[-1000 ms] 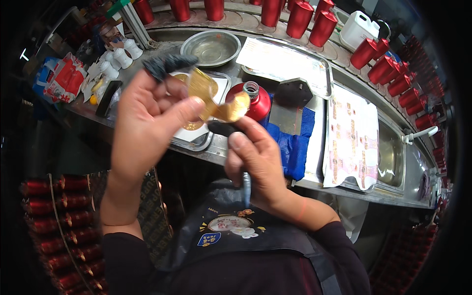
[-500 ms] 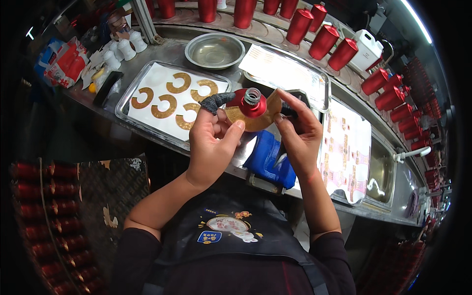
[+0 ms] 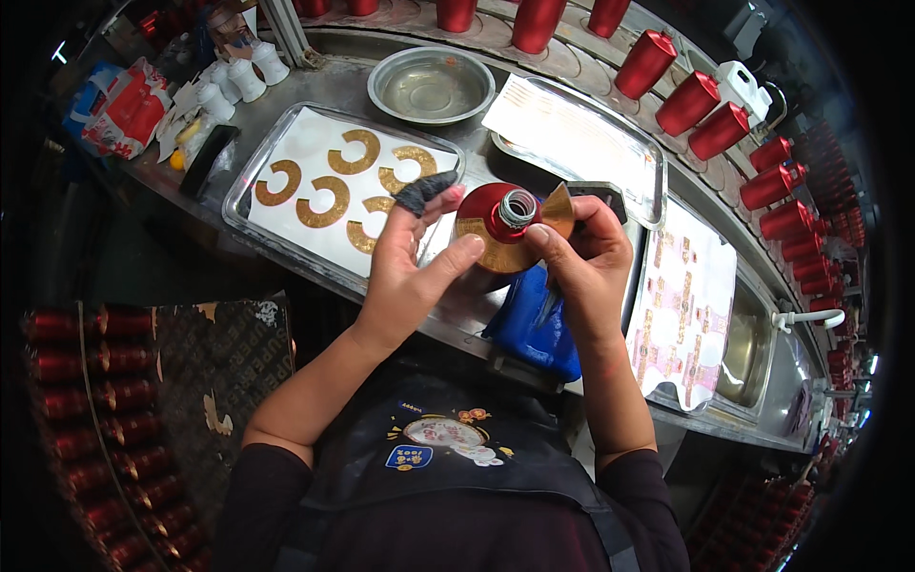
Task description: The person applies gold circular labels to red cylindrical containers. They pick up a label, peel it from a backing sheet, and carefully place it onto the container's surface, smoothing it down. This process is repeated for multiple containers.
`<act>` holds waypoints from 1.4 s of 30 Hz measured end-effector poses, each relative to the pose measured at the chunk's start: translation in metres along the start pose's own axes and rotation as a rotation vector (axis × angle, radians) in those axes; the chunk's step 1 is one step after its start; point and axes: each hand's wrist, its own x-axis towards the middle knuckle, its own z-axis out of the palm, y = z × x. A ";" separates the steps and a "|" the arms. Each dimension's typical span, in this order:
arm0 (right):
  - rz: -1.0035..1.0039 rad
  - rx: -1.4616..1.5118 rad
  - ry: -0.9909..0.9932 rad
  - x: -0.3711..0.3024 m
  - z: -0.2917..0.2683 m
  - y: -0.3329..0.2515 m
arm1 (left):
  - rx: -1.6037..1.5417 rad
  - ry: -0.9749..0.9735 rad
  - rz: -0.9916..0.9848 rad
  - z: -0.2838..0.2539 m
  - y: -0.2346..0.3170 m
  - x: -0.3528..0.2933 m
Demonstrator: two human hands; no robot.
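Observation:
Between my hands stands a red bottle (image 3: 483,201) with an uncapped, threaded clear neck. A gold C-shaped label (image 3: 505,254) curves round the near side of its shoulder, and the right end sticks up away from the bottle. My left hand (image 3: 408,262) lays its thumb on the label's left part; its other fingers are spread beside the bottle, the index finger wrapped in black. Thumb and fingers of my right hand (image 3: 593,257) pinch the label's right part. Under the bottle, a blue padded thing (image 3: 534,319) is partly hidden by it and my right hand.
At left, a metal tray (image 3: 250,176) carries several gold labels on white sheet. Behind are a metal bowl (image 3: 431,88) and another tray (image 3: 658,176) with white sheets. Label sheets (image 3: 688,305) and a sink (image 3: 745,348) lie right. Red bottles (image 3: 646,65) line the conveyor (image 3: 572,59).
My left index finger has lifted off the bottle and straightened. The bottle leans slightly more to the right in view. Bottles on the conveyor have shifted right, and the whole view has moved a little.

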 end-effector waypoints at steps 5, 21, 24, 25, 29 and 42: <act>-0.204 -0.249 0.009 0.009 0.000 0.008 | -0.058 -0.035 -0.037 0.002 0.000 0.003; -0.033 -0.117 -0.050 0.001 -0.002 0.011 | -0.102 -0.021 -0.083 0.004 -0.004 0.004; 0.018 -0.050 -0.038 0.001 -0.001 0.010 | -0.138 -0.018 -0.090 0.004 -0.003 0.003; 0.033 0.004 -0.026 0.002 -0.001 0.009 | -0.152 -0.018 -0.090 0.004 -0.003 0.003; 0.015 -0.002 -0.043 0.002 -0.001 0.008 | -0.150 -0.032 -0.050 0.003 -0.003 0.002; -0.023 0.006 -0.054 0.005 -0.003 0.014 | -0.163 -0.055 -0.069 0.007 -0.001 0.003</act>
